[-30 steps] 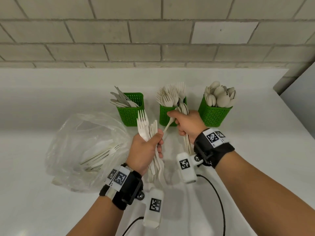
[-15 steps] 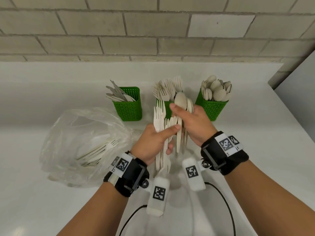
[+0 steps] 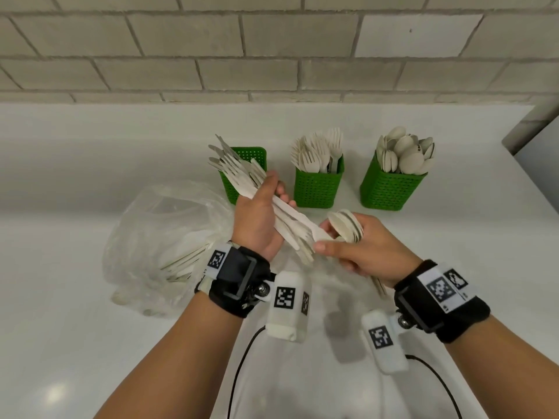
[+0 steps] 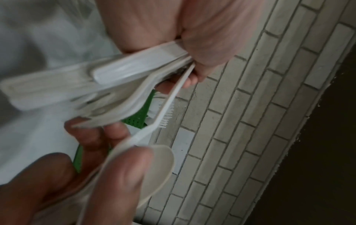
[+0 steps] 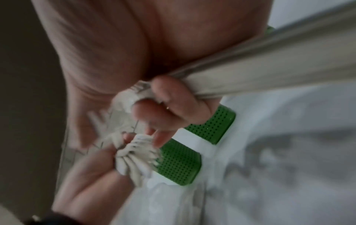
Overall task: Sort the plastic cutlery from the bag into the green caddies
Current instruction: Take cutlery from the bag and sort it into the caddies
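Observation:
My left hand grips a bundle of beige forks and knives, slanted with the tines toward the lower right. My right hand holds a few stacked spoons, and its thumb and forefinger pinch the end of one piece from the bundle. Behind the hands stand three green caddies: knives, forks and spoons. The clear bag, with more cutlery inside, lies to the left. In the left wrist view a serrated knife sticks out of the bundle toward the spoon.
The white counter ends at a grey brick wall behind the caddies. A wall corner stands at the far right. Black cables trail from both wrist cameras across the near counter.
The left hand has tipped its bundle from upright to slanted, tines toward the right hand. The right hand has dropped down and right with the spoons and now pinches one piece.

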A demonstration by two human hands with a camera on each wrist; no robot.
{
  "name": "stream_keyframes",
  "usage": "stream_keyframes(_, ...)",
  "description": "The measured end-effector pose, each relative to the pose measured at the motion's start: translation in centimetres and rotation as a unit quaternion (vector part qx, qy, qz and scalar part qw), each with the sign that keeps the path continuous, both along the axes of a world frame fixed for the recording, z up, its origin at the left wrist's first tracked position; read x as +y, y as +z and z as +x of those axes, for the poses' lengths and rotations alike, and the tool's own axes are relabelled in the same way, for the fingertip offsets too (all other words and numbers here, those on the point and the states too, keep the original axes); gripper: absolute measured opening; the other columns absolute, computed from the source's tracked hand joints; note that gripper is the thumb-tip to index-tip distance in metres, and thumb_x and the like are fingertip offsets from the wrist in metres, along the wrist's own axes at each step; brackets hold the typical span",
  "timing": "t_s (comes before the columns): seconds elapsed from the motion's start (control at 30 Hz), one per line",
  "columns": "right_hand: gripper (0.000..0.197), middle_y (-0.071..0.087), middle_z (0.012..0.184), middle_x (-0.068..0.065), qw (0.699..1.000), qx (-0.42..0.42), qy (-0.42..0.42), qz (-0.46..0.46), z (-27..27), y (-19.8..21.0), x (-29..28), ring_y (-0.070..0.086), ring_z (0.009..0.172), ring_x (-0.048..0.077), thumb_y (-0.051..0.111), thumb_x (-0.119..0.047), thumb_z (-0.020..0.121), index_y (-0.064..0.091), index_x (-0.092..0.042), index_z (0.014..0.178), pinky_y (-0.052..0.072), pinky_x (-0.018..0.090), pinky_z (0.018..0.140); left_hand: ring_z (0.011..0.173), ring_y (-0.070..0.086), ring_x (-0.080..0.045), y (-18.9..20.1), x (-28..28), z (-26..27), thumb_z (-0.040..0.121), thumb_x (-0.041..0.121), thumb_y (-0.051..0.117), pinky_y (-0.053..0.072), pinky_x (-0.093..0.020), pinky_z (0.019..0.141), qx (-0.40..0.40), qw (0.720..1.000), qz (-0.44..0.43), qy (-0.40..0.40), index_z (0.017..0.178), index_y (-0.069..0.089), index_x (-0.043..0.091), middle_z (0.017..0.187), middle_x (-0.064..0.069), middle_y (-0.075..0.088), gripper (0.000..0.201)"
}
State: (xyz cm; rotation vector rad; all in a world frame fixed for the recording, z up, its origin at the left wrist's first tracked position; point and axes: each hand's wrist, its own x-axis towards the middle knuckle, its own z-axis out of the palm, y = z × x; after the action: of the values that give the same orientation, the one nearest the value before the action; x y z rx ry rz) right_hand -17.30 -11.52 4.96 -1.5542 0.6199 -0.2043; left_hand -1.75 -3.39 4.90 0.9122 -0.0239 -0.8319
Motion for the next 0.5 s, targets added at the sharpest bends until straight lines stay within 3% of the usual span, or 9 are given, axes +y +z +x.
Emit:
stream_keyframes(0.1,0.019,0.066,0.067,0.012,1.0,0.015,-0.017,-0.001,-0.2,0.4,-0.7,0.056,0.045,0.015,0.076,-0.005,0.079,0.065,0.004,0.091,0.029,0.018,0.032,0.048,0.045,-0.01,-0.1,0.0,-0.2,0.097,0.016,0.057,0.045,-0.022,0.05,0.014,1.0,-0.003,0.006,0.072,0.051,0.013,0.06,0.001,0.046,0.026)
stream_keyframes(0.2,0.01,0.065,0.063,0.008,0.998,0.005,-0.062,0.003,-0.4,0.6,-1.7,0.054,0.045,0.013,0.073,-0.009,0.083,0.065,-0.007,0.079,0.031,0.019,0.033,0.05,0.049,-0.01,-0.3,-0.1,-0.2,0.097,0.015,0.057,0.048,-0.023,0.053,0.032,0.999,-0.012,0.011,0.072,0.053,0.012,0.06,0.0,0.05,0.026)
stream_keyframes(0.27,0.007,0.062,0.061,0.004,0.996,0.003,-0.083,0.036,-0.2,0.6,-1.4,0.049,0.043,0.012,0.071,-0.014,0.086,0.066,-0.009,0.085,0.029,0.018,0.033,0.051,0.049,-0.01,-0.3,-0.3,-0.2,0.097,0.017,0.057,0.049,-0.023,0.055,0.029,0.999,-0.013,0.013,0.071,0.054,0.012,0.061,0.001,0.05,0.027)
stream_keyframes(0.33,0.014,0.061,0.063,0.003,0.997,0.027,-0.06,0.043,0.1,0.2,-0.6,0.046,0.042,0.012,0.069,-0.021,0.088,0.068,-0.01,0.096,0.028,0.017,0.033,0.052,0.048,-0.01,-0.2,-0.5,-0.3,0.097,0.017,0.057,0.048,-0.023,0.055,0.017,1.0,-0.014,0.02,0.072,0.053,0.013,0.061,0.001,0.049,0.026)
stream_keyframes(0.4,0.018,0.061,0.064,0.004,0.998,0.035,-0.049,0.032,0.4,0.0,0.3,0.044,0.041,0.012,0.066,-0.025,0.09,0.069,-0.008,0.098,0.027,0.017,0.033,0.051,0.046,-0.009,-0.1,-0.6,-0.4,0.097,0.016,0.056,0.047,-0.022,0.053,0.003,0.999,-0.015,0.029,0.075,0.052,0.013,0.062,0.0,0.047,0.023)
stream_keyframes(0.5,0.02,0.06,0.059,0.003,0.997,0.035,-0.062,0.004,0.6,-0.1,0.7,0.04,0.038,0.011,0.07,-0.025,0.088,0.066,-0.01,0.076,0.027,0.017,0.035,0.049,0.046,-0.009,-0.2,-0.6,-0.5,0.097,0.016,0.057,0.046,-0.021,0.051,0.002,0.999,-0.007,0.037,0.074,0.052,0.013,0.06,0.001,0.047,0.024)
